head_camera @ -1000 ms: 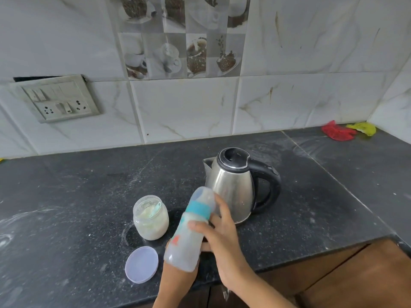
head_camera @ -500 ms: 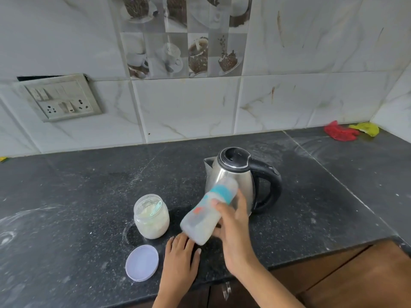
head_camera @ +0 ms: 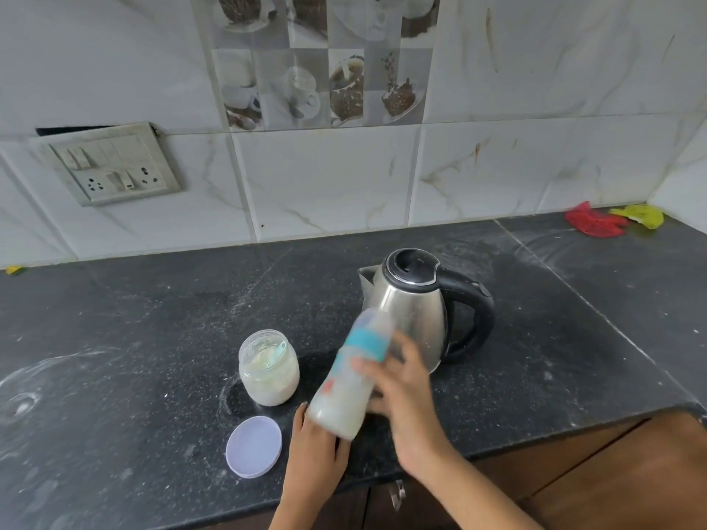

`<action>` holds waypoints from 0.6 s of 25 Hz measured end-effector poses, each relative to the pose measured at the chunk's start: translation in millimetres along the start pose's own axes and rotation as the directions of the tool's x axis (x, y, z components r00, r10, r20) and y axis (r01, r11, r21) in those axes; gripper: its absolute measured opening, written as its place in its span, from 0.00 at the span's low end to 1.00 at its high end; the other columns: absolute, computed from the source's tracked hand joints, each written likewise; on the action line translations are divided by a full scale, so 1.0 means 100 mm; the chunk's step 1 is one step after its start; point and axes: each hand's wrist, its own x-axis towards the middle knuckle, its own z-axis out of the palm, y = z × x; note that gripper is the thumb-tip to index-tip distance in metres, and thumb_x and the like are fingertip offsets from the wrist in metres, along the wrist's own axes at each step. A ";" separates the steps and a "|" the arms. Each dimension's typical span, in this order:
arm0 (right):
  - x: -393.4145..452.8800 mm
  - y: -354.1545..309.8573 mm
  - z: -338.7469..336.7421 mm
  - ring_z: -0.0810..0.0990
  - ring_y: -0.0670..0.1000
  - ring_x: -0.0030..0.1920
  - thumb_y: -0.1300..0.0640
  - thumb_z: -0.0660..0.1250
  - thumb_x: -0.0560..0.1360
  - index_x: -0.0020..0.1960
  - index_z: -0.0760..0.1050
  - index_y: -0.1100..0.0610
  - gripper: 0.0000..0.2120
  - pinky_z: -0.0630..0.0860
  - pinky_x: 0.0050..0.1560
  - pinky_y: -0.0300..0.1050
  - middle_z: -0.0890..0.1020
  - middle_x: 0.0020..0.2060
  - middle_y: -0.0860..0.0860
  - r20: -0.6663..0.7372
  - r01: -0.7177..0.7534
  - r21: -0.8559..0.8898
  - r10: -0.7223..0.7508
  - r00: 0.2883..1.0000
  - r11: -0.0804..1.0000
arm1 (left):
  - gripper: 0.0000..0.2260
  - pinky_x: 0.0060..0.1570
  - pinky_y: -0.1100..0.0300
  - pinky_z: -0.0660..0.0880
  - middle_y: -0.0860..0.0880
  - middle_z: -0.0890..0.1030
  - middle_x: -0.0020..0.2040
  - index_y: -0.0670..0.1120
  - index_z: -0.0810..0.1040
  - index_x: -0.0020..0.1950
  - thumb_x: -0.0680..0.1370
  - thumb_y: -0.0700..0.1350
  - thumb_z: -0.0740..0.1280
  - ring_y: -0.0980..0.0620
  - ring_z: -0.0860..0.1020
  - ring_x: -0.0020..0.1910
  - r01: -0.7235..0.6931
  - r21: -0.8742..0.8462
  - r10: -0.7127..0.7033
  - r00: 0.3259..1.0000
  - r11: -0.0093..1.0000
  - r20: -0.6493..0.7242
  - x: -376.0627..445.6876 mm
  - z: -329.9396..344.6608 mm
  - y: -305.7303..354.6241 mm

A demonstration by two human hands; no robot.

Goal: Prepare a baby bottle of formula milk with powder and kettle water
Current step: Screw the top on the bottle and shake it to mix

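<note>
Baby bottle tilted in right hand, over black countertop.

The baby bottle is smeared by motion blur, its markings unreadable. It hides the left hand's fingertips and part of the kettle. Both forearms run off the near edge.

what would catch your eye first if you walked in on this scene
The blurred baby bottle, cloudy white with a teal collar, tilts in the right hand near the front edge of the dark counter, its base by the left hand. Just behind it stands the shiny steel kettle with its black handle to the right. To the left sits the open jar of powder, its pale lid lying flat in front.
</note>
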 end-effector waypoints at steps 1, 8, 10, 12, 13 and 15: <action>0.08 -0.08 -0.05 0.84 0.55 0.54 0.59 0.76 0.66 0.69 0.68 0.51 0.34 0.83 0.46 0.53 0.83 0.56 0.54 -0.095 0.048 0.074 -0.041 0.995 0.996 | 0.16 0.63 0.49 0.69 0.49 0.76 0.62 0.48 0.73 0.62 0.75 0.46 0.66 0.47 0.73 0.62 0.006 0.045 -0.006 1.000 0.999 0.008 0.03 -0.05 0.04; -0.07 0.06 0.03 0.85 0.55 0.51 0.62 0.77 0.67 0.67 0.69 0.52 0.32 0.82 0.48 0.60 0.85 0.53 0.54 0.041 -0.038 -0.051 0.040 0.998 0.998 | 0.17 0.62 0.54 0.67 0.48 0.77 0.60 0.46 0.72 0.61 0.73 0.45 0.66 0.47 0.73 0.59 0.051 0.010 -0.052 0.999 0.999 0.010 0.00 -0.01 0.03; 0.08 -0.13 -0.09 0.84 0.54 0.53 0.62 0.74 0.71 0.67 0.69 0.54 0.27 0.84 0.46 0.54 0.83 0.55 0.53 -0.143 0.075 0.056 -0.067 0.987 0.996 | 0.14 0.63 0.48 0.69 0.50 0.76 0.64 0.49 0.74 0.61 0.77 0.50 0.61 0.48 0.73 0.62 0.058 0.093 -0.065 0.996 0.994 0.067 0.00 -0.06 0.03; 0.04 -0.13 -0.08 0.84 0.53 0.53 0.62 0.72 0.73 0.67 0.68 0.54 0.25 0.83 0.43 0.50 0.83 0.55 0.54 -0.121 0.050 0.024 -0.046 0.992 0.998 | 0.15 0.62 0.44 0.70 0.46 0.76 0.64 0.46 0.74 0.62 0.77 0.49 0.60 0.44 0.73 0.63 0.113 0.033 -0.114 0.993 0.993 0.026 0.00 -0.07 0.10; -0.04 -0.04 -0.04 0.85 0.53 0.51 0.62 0.73 0.72 0.66 0.69 0.53 0.26 0.83 0.41 0.49 0.84 0.54 0.54 -0.038 -0.009 -0.032 0.008 0.999 0.999 | 0.16 0.61 0.43 0.70 0.43 0.76 0.63 0.43 0.74 0.62 0.76 0.47 0.62 0.41 0.73 0.62 0.127 -0.049 -0.128 0.991 0.991 -0.033 0.01 -0.11 0.16; -0.19 0.02 0.03 0.86 0.53 0.50 0.62 0.78 0.67 0.66 0.69 0.54 0.31 0.84 0.40 0.51 0.85 0.53 0.54 0.063 -0.073 -0.087 0.079 0.995 0.994 | 0.20 0.61 0.44 0.66 0.42 0.72 0.63 0.41 0.69 0.64 0.73 0.45 0.62 0.41 0.70 0.61 0.055 -0.122 -0.069 0.991 0.991 -0.111 0.02 -0.12 0.22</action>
